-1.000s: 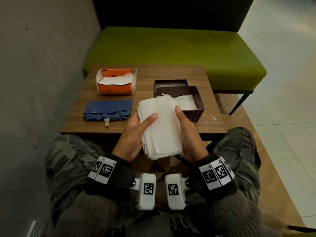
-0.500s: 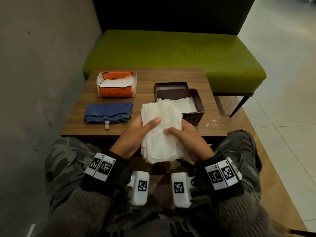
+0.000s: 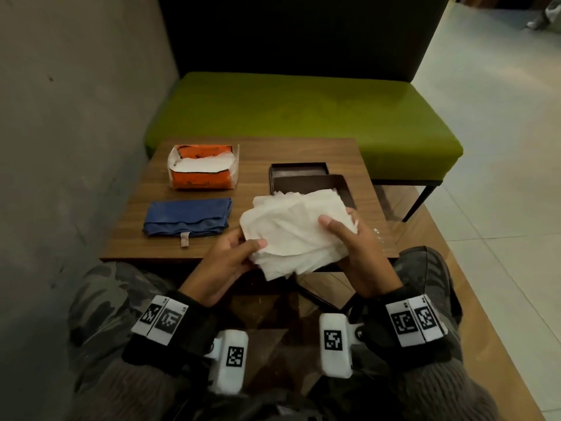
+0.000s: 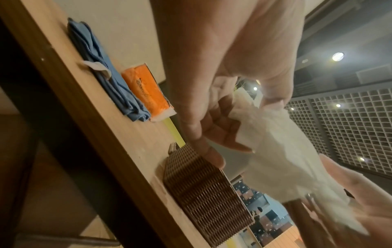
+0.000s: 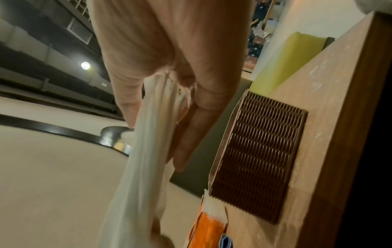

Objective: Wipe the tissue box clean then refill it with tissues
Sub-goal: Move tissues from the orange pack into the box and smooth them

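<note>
Holding a loose stack of white tissues [image 3: 299, 230] between both hands, the person carries it level, just in front of the open brown tissue box [image 3: 341, 189]; this two-sided hold probably keeps the sheets aligned for lowering into the box. In the head view, the left hand [image 3: 226, 264] pinches the near-left corner, thumb on top, and the right hand [image 3: 358, 252] clamps the right edge, thumb on top. The box stands on a small wooden table [image 3: 261, 159], with its lid [image 3: 299, 170] touching it behind. A folded blue cloth [image 3: 186, 217] and an opened orange tissue pack [image 3: 203, 167] lie well to the left, clear of the filling path. A green bench [image 3: 303, 110] stands beyond the table, a grey wall to the left, pale floor tiles to the right.

In the left wrist view, curled fingers [image 4: 214, 129] support the stack from below, above the ribbed side of the box [image 4: 207, 196].

In the right wrist view, the tissues [image 5: 148, 151] hang between thumb and fingers [image 5: 191, 130], beside the box [image 5: 260, 157]. White specks mark the tabletop [image 5: 331, 87].
</note>
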`<state>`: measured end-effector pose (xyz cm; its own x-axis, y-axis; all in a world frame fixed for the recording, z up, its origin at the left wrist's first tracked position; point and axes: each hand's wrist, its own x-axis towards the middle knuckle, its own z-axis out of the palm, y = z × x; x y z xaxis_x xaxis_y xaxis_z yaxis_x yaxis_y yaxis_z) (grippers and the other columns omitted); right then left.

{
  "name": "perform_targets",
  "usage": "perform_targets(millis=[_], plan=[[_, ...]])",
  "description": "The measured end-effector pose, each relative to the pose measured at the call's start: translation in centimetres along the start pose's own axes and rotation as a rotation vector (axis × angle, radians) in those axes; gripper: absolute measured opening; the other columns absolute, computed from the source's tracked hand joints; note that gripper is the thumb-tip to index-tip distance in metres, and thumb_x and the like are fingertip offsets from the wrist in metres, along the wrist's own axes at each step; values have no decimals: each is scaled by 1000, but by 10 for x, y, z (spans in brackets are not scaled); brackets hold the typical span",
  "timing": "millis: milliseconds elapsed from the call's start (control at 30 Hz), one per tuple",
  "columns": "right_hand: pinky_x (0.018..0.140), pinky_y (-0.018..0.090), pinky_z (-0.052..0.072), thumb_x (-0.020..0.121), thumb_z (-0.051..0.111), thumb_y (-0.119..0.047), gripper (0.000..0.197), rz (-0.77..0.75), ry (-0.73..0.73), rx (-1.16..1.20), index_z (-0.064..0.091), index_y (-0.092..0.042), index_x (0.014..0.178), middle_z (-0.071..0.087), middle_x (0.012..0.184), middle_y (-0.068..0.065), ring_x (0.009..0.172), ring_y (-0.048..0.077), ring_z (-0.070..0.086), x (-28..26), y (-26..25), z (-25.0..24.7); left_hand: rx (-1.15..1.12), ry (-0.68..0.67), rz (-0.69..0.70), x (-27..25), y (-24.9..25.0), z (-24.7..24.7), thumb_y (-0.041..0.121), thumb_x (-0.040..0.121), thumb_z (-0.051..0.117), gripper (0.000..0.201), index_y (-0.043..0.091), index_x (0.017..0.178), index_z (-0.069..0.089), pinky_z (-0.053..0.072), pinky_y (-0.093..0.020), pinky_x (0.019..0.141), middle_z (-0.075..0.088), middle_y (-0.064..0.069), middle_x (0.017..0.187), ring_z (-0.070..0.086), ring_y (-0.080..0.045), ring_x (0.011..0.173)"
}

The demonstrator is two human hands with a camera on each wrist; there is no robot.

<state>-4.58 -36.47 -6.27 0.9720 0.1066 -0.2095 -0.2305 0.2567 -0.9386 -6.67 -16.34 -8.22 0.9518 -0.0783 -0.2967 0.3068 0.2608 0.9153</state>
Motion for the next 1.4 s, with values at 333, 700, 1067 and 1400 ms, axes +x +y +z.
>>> perform_targets(millis=[333,700,1067,1400], plan=[[84,31,50,91,56,-17,35,39,13,-253,44,-20,124,57,117,-4,106,14,56,10,3,2,-24,-71,-153,12,10,9,18,97,41,31,22,128,45,52,-38,92,60,-2,124,59,-20,113],[86,38,53,89,60,-14,28,-166,204,-534,53,-17,116,62,112,1,101,17,61,79,-40,-24,521,83,254,81,51,26,11,88,61,25,9,113,59,51,-30,82,66,-7,102,62,-18,90],[95,41,37,93,54,-32,20,-212,154,-1477,60,-13,94,50,120,10,117,30,42,118,-20,-44,1081,214,476,125,30,19,29,86,63,24,11,69,64,38,-27,67,59,-5,76,52,-19,75],[113,58,16,89,59,-37,38,-187,51,-1642,50,-26,125,18,152,13,145,32,3,104,-18,-25,1456,168,458,123,38,24,38,81,66,19,28,95,60,29,-27,80,40,7,96,37,-13,98]])
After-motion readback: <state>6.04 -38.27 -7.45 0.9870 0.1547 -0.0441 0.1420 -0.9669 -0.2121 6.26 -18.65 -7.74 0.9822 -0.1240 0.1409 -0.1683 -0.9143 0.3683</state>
